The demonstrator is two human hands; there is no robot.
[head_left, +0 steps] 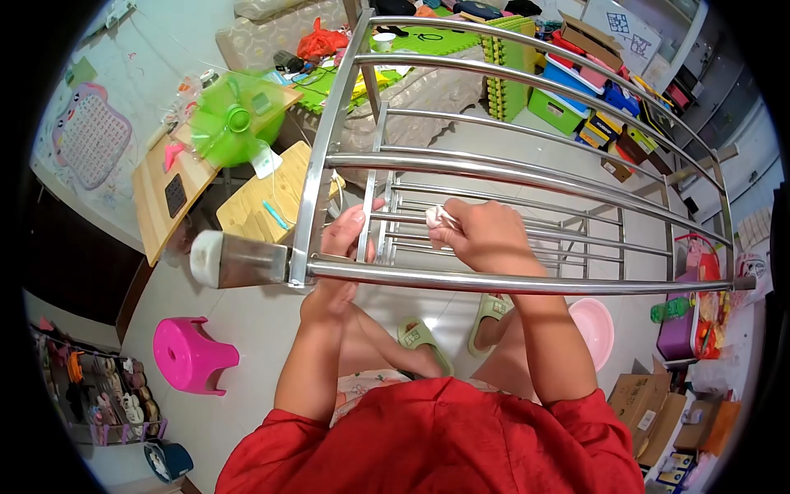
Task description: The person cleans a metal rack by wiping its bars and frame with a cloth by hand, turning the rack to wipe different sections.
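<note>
A shiny metal rack [527, 170] of curved bars and thinner rods stretches across the view in front of me. My left hand [350, 235] is closed around a narrow flat upright of the rack near its left end. Between the rods, my right hand [491, 235] pinches a crumpled white cloth or tissue [436, 217] against a thin rod. The front bar passes over both wrists and hides part of them. At the rack's near left corner, a thick post with a white cap [206, 258] points left.
A pink stool [191, 355] stands on the floor at left, and a pink basin [591, 329] at right. A wooden table [164, 202] holds a green fan [237, 119]. Storage boxes [559, 107] are stacked at the back right; cardboard boxes [640, 403] lie at lower right.
</note>
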